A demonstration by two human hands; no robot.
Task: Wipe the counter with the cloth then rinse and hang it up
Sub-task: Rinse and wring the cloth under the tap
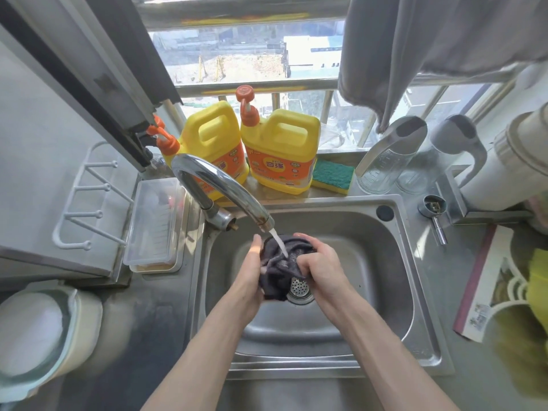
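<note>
A dark grey cloth (278, 262), wet and bunched, is held over the steel sink (364, 262) between both hands. My left hand (250, 271) grips its left side and my right hand (320, 262) clutches its right side. A thin stream of water runs from the chrome tap (219, 188) onto the top of the cloth. The cloth's lower end hangs beside the drain strainer (299, 287).
Two yellow detergent jugs (278, 149) and a green-and-yellow sponge (333, 176) stand on the window ledge. A grey towel (415, 48) hangs top right. A white hook rack (89, 197) is on the left wall, a clear plastic box (154, 226) beneath it. Glass jugs (385, 161) sit at right.
</note>
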